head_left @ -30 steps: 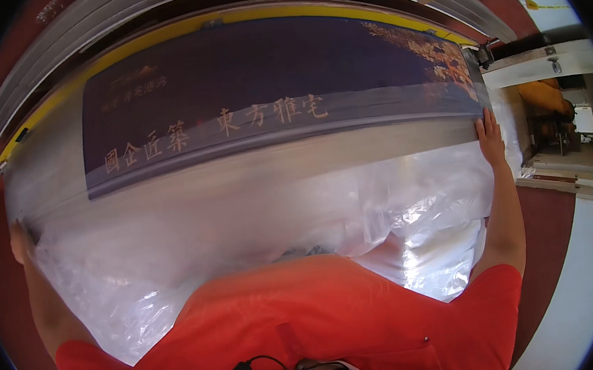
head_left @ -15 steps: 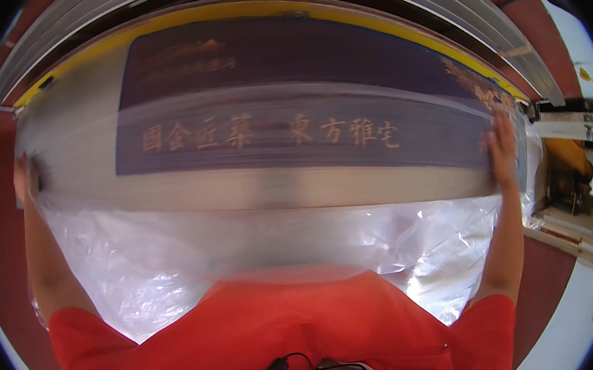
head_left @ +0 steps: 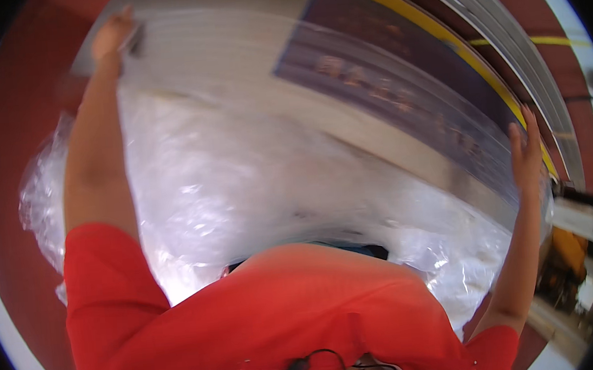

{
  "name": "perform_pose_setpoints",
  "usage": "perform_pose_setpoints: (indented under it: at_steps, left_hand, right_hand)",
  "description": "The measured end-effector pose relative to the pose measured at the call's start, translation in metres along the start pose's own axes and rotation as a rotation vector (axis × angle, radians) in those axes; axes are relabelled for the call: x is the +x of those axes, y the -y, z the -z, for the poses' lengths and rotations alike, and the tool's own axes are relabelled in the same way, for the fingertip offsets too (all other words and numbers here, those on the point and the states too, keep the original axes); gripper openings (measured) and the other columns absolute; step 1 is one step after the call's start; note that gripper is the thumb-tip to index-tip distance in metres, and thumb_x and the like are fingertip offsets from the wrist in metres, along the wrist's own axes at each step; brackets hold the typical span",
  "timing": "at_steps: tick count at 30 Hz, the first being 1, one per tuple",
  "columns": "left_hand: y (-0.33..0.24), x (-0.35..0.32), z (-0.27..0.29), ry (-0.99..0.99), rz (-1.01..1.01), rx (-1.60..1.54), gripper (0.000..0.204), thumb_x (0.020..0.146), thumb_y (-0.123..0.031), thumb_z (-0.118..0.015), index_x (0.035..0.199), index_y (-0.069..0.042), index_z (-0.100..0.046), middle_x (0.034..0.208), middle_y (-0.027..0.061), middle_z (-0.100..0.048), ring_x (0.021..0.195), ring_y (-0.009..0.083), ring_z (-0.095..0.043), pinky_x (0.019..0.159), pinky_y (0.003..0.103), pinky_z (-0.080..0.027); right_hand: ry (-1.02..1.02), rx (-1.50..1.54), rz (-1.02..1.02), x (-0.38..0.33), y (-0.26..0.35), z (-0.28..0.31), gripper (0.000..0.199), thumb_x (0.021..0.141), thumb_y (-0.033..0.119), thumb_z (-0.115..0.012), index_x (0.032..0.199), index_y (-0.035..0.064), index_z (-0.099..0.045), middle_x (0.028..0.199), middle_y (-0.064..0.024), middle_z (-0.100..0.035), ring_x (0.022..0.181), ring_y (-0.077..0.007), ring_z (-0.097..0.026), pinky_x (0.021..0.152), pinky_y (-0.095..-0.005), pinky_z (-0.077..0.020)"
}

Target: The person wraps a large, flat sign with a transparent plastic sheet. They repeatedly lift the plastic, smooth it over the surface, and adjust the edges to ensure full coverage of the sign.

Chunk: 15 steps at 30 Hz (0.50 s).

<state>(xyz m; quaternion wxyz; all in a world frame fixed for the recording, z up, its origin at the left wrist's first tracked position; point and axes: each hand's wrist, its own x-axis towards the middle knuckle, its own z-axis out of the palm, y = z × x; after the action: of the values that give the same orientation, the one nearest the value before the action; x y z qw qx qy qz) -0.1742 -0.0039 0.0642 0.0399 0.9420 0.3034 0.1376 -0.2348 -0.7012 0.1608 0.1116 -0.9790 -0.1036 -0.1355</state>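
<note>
A long pale panel lies before me, with a dark purple printed section carrying gold lettering. Clear plastic film stretches over part of the panel and bunches in front of my body. My left hand is closed at the panel's far left end, apparently gripping the film's edge; motion blurs its fingers. At the right end, my right hand has its fingers stretched out along the panel's edge, touching the film there. Both arms are spread wide.
A yellow strip runs along the panel's far side, with grey metal rails beyond it. Loose film hangs at the left over red floor. Machinery with an orange part stands at the right.
The view has turned, so the panel now slants down to the right. My left hand has moved forward with the film, which covers more near my body; my right stays at the right end.
</note>
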Motion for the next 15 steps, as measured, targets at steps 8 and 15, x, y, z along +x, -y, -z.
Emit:
perform_pose_setpoints:
  at_steps: [8,15]
  left_hand:
    - [-0.027,-0.043,0.023,-0.053,-0.032,-0.063,0.033,0.082,-0.032,-0.036,0.098,-0.005,-0.048,0.097,0.0192,-0.053,0.090,0.0340,-0.051,0.078,0.043,-0.039]
    - [-0.018,-0.045,0.027,-0.022,0.033,-0.087,0.035,0.083,-0.031,-0.034,0.103,-0.005,-0.046,0.098,0.0189,-0.053,0.092,0.0338,-0.051,0.079,0.043,-0.039]
  right_hand:
    - [1.524,-0.602,0.465,-0.084,0.197,-0.072,0.045,0.074,0.047,-0.049,0.090,0.0055,-0.057,0.081,-0.0101,-0.058,0.081,-0.0245,-0.054,0.074,-0.0385,-0.0397]
    - [1.199,0.663,0.223,-0.031,0.375,-0.081,0.039,0.078,0.041,-0.047,0.076,0.0033,-0.055,0.064,-0.0093,-0.057,0.057,-0.0148,-0.056,0.050,-0.0251,-0.0392]
